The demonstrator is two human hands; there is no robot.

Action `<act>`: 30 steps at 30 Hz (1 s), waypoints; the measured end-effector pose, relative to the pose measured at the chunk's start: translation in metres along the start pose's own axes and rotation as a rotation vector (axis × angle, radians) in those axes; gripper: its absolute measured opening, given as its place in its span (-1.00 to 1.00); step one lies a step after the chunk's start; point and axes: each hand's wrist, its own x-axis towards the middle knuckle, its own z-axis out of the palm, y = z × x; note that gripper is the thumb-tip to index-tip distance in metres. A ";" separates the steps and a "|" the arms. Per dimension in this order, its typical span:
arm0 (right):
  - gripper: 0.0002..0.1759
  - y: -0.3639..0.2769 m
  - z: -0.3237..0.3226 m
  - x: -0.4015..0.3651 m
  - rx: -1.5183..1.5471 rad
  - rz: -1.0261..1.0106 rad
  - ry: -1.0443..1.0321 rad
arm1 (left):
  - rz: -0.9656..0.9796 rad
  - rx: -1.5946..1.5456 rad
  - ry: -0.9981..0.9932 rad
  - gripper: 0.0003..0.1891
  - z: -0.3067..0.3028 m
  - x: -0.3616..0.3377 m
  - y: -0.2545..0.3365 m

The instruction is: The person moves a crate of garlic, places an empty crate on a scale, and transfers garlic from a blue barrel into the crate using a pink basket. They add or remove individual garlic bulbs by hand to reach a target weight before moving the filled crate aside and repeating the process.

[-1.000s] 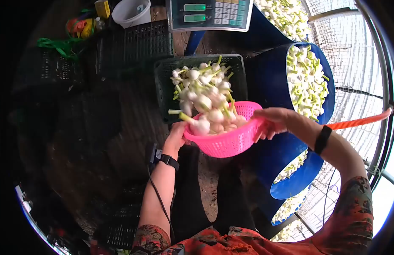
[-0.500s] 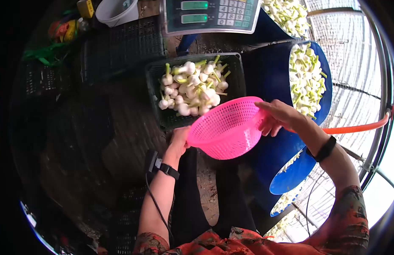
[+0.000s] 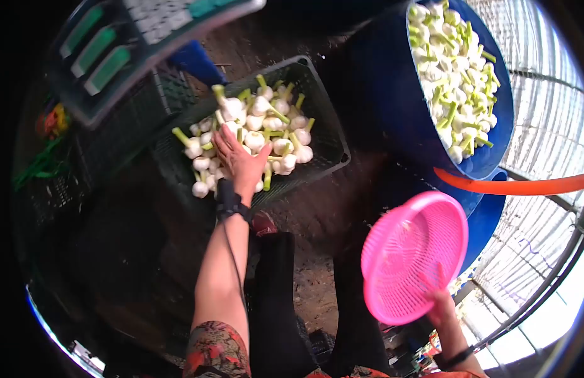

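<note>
Garlic bulbs with green stems (image 3: 254,142) lie heaped in a dark green crate (image 3: 333,120). My left hand (image 3: 241,165) rests on the near side of the heap, fingers spread, touching bulbs. The pink perforated basket (image 3: 383,271) is at the lower right, tilted, with its open side facing right. My right hand (image 3: 442,302) holds it by its lower right part; some fingers show through or against the pink wall. No bulbs can be seen in the basket.
A scale with green displays (image 3: 153,38) stands at the upper left. At the upper right is a blue barrel (image 3: 393,94) holding more garlic. An orange hose (image 3: 525,185) runs to the right edge. Dark crates (image 3: 109,135) are at the left.
My left hand has let go of the basket and moved up onto the garlic. The basket has moved right and down in my right hand. The view has turned, shifting the scale left.
</note>
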 end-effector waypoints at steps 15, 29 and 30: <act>-0.46 0.021 -0.237 0.110 0.509 -0.462 0.090 | 0.807 0.091 -0.560 -0.42 0.090 0.001 0.027; -0.57 0.091 -0.264 0.197 0.346 -0.424 0.558 | 0.288 0.471 -0.291 -0.13 -0.042 -0.011 -0.047; -0.56 0.081 -0.243 0.190 0.456 -0.427 0.655 | 0.222 0.530 -0.331 -0.05 -0.042 -0.017 -0.048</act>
